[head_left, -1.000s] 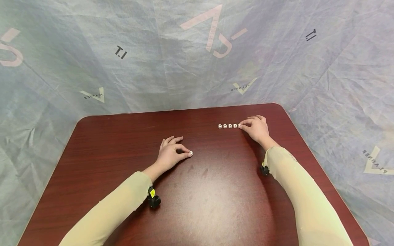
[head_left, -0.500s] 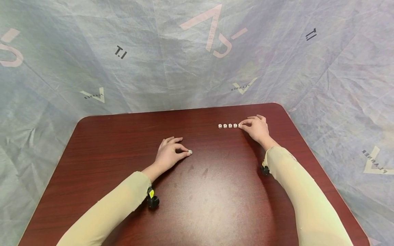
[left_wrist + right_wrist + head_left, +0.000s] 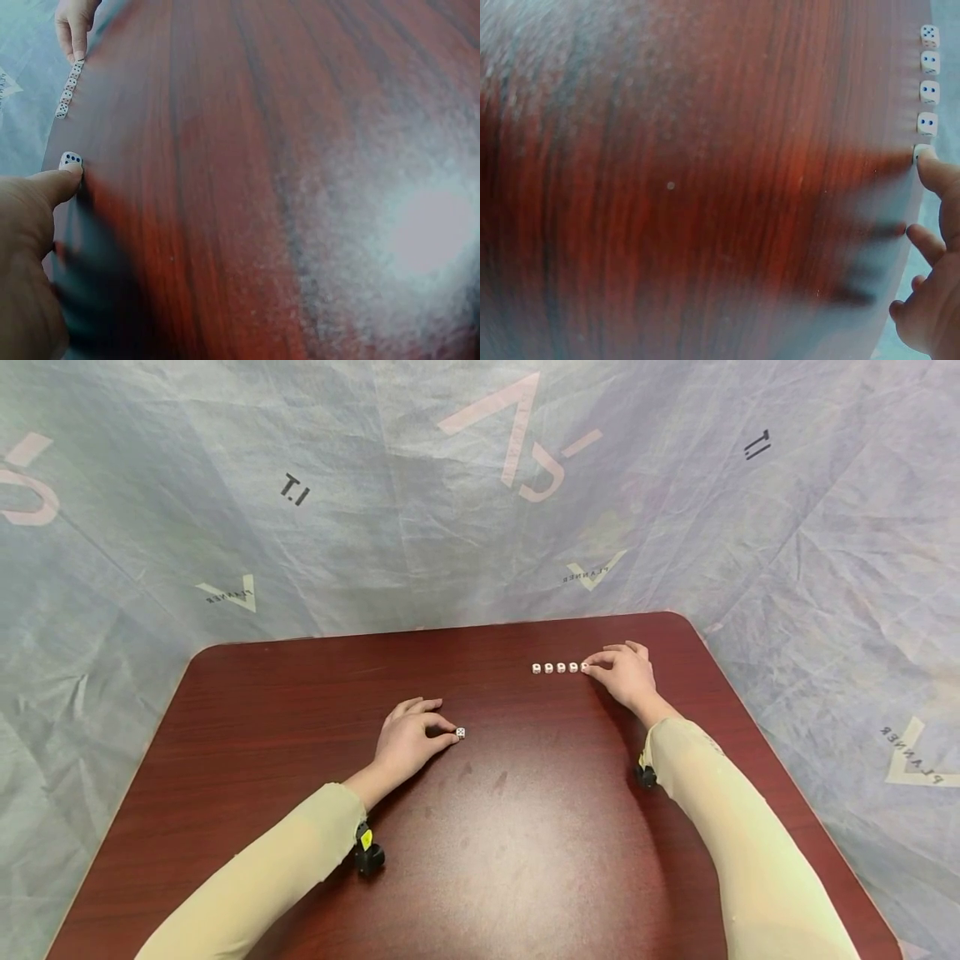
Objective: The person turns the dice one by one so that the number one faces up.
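Observation:
Between the thumb and index finger of my left hand (image 3: 408, 743), a small white die (image 3: 461, 733) is pinched left of the table's middle. Its dark pips show in the left wrist view, where the thumb covers part of the die (image 3: 70, 159). At the back right, several white dice (image 3: 561, 667) stand in a straight, evenly spaced row. My right hand (image 3: 626, 678) pinches the die at the right end (image 3: 585, 667) of that row, its other fingers spread outward. In the right wrist view the fingertip hides most of this end die (image 3: 917, 154), while blue pips show on its neighbour (image 3: 928, 123).
Both hands work over a dark red wood-grain table (image 3: 300, 685) with rounded far corners. A grey printed cloth (image 3: 360, 527) hangs behind and beside it. A bright glare patch (image 3: 431, 232) lies on the tabletop. Black wrist cameras (image 3: 369, 858) hang below the sleeves.
My left hand has shifted slightly left, and the die in it has turned so that a pipped face shows squarely. My right hand and the row of dice have stayed put.

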`<action>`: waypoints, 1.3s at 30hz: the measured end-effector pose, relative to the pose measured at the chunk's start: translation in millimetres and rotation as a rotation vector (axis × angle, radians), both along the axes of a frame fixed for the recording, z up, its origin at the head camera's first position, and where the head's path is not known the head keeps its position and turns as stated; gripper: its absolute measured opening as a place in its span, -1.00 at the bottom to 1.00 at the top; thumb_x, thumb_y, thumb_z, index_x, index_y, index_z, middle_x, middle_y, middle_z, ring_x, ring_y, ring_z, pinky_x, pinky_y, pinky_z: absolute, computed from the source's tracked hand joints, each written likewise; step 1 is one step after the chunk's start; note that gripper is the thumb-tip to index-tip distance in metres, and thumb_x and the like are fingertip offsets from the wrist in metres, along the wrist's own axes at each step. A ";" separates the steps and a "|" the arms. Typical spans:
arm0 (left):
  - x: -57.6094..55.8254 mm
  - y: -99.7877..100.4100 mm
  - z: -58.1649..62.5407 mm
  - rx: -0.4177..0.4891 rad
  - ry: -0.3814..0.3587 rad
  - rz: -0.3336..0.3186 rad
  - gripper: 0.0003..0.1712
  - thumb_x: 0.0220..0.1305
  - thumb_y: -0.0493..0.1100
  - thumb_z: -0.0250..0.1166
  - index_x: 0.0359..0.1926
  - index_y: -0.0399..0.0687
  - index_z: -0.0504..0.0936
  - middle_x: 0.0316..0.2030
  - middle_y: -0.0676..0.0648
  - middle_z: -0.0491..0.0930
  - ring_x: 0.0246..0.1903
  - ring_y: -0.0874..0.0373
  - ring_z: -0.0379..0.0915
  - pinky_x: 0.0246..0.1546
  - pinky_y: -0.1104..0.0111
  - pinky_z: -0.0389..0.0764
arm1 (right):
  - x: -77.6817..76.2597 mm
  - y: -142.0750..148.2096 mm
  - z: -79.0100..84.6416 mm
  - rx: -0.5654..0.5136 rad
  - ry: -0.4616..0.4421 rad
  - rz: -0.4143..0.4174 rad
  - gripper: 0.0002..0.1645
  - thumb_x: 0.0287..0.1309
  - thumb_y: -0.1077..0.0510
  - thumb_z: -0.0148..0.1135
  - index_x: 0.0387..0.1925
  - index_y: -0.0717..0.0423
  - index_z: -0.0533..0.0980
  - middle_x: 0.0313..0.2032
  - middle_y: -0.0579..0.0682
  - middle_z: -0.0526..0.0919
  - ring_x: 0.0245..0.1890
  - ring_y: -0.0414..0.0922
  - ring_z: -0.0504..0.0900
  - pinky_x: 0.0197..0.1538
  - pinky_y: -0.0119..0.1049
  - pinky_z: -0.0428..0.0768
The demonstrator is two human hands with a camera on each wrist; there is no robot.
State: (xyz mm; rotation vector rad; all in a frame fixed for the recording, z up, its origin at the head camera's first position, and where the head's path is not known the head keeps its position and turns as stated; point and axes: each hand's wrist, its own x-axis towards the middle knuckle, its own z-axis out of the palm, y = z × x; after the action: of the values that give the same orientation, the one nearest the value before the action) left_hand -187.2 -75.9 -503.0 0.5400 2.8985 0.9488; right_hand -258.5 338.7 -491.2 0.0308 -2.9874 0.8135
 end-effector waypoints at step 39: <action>-12.8 19.5 64.4 -0.376 0.012 -0.188 -0.80 0.22 0.15 0.50 -0.20 0.24 0.81 0.40 -0.10 0.41 0.52 -0.17 -0.01 0.50 -0.06 0.08 | 4.3 -3.1 3.3 -0.012 0.013 0.006 -0.71 0.38 -0.02 0.33 -0.02 0.02 0.75 0.32 0.25 0.47 0.51 0.32 -0.06 0.40 0.45 -0.04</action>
State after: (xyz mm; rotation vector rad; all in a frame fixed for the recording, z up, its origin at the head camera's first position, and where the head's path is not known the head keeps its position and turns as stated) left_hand -200.0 -56.4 -438.6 0.7653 2.8641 0.3656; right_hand -254.2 335.7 -487.9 0.0439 -2.9719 0.8279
